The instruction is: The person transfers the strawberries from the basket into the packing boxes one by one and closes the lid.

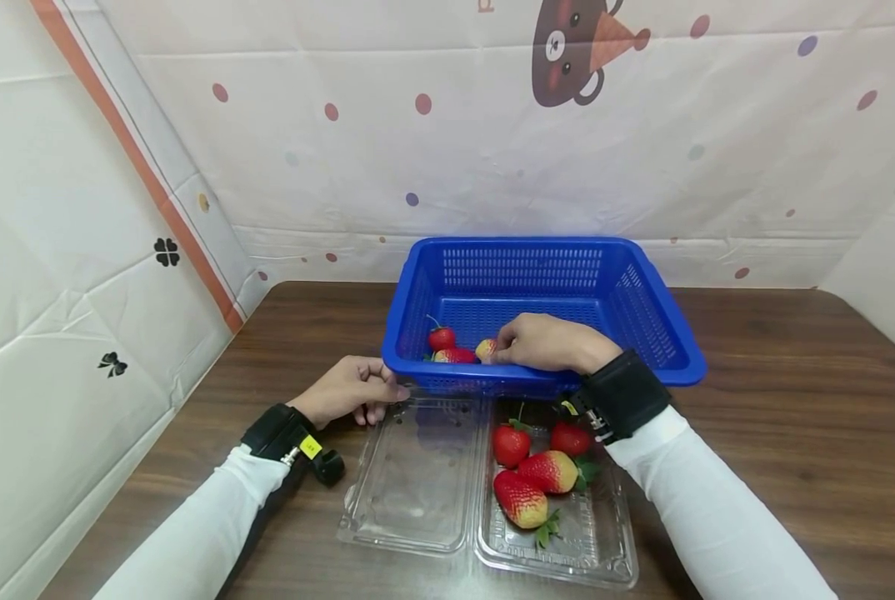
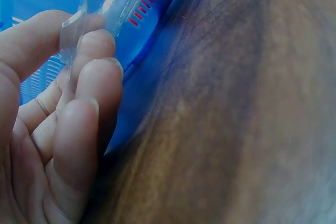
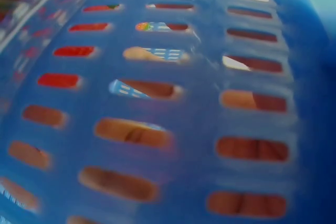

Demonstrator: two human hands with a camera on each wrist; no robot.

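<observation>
My left hand (image 1: pixel 352 390) pinches the far left corner of the lid (image 1: pixel 425 475) of a clear plastic clamshell box; in the left wrist view the thin plastic edge (image 2: pixel 73 38) lies between thumb and fingers. Over the near wall of a blue basket (image 1: pixel 522 250) reaches my right hand (image 1: pixel 548 342), its fingertips round a strawberry (image 1: pixel 485 349) with a pale yellowish tip. Beside it in the basket lie a red strawberry (image 1: pixel 455 356) and a round red fruit (image 1: pixel 442 337) with a stem. The slotted basket wall (image 3: pixel 199 114) mostly hides the right fingers in the right wrist view.
The open box's base (image 1: pixel 560 558) holds two strawberries (image 1: pixel 521 500) and two round red fruits (image 1: pixel 511 444). It stands in front of the basket on a brown wooden table (image 1: pixel 792 400). A patterned white cloth (image 1: pixel 492 167) hangs behind.
</observation>
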